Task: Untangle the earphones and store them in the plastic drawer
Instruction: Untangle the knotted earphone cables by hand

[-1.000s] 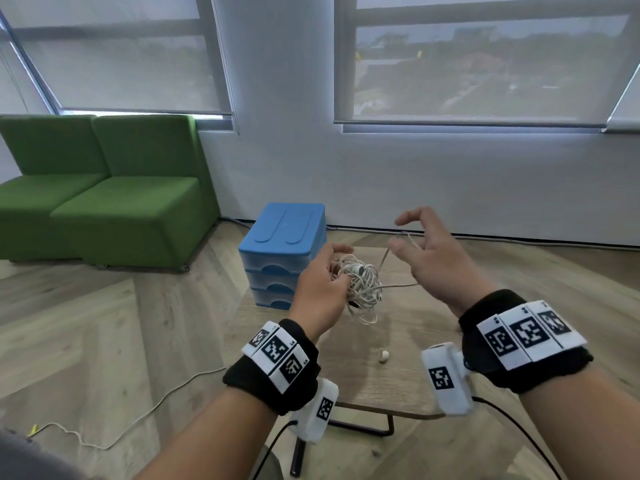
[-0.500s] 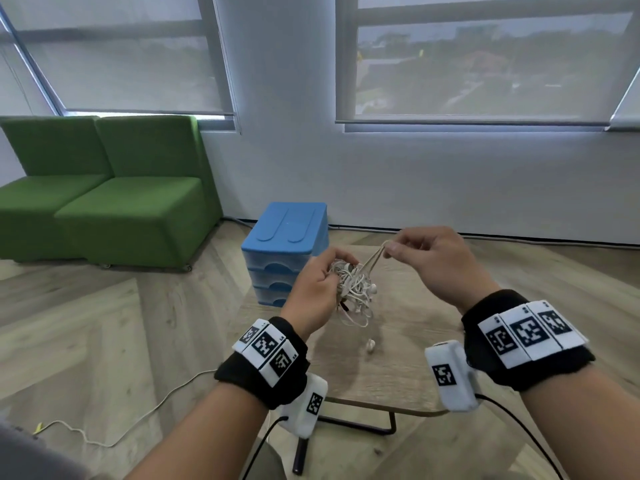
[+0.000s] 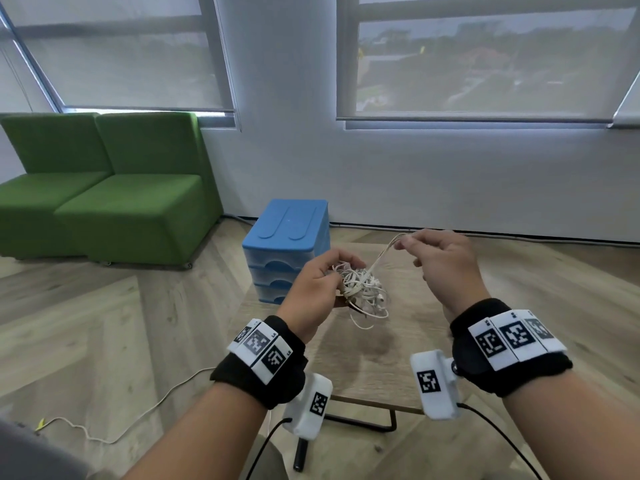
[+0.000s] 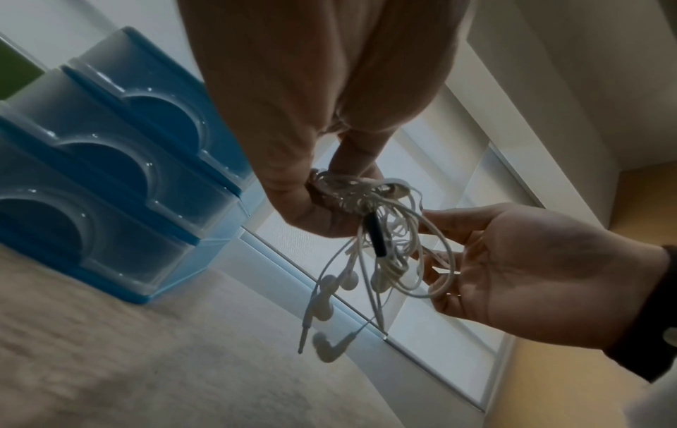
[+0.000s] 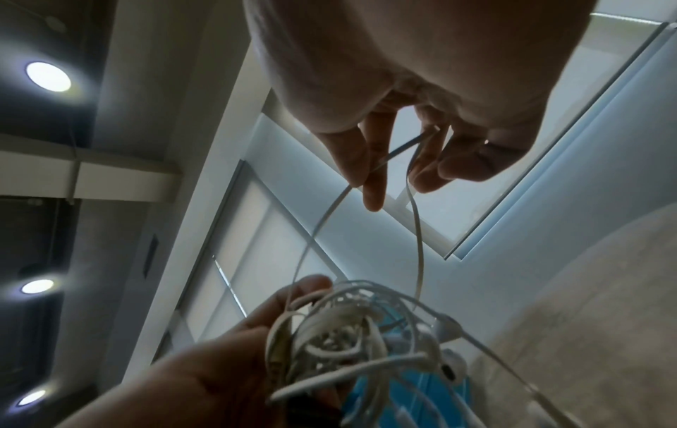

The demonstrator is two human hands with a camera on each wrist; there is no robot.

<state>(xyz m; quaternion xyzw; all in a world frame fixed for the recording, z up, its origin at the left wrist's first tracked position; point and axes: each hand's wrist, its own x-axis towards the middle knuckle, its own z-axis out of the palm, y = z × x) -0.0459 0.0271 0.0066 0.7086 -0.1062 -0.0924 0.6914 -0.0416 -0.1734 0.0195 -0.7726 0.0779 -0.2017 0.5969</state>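
Earphones (image 3: pixel 360 289) hang as a white tangled ball in the air over the bench (image 3: pixel 381 348), just in front of the blue plastic drawer (image 3: pixel 287 233) unit, not touching either. Your left hand (image 3: pixel 315 285) grips the knot, fingers and thumb curled round it; from the left wrist view, several earbuds (image 4: pixel 326 292) and a plug end dangle below the fist, with a dark inline piece (image 4: pixel 377 240) in the middle of the loops. Your right hand (image 3: pixel 440 268) is up and to the right of the ball, pinching a doubled strand (image 3: pixel 381 254) between thumb and fingertips (image 5: pixel 373 185); that strand runs taut down into the knot. Other right fingers are loosely curled. Drawer unit sits at the far left part of the bench, three translucent drawers, all look closed. Both wrists carry black bands with marker tags and white camera pods. Green sofa (image 3: pixel 104 188) stands on the wooden floor at left, thin white cable (image 3: pixel 114 434) lies on the floor near it.
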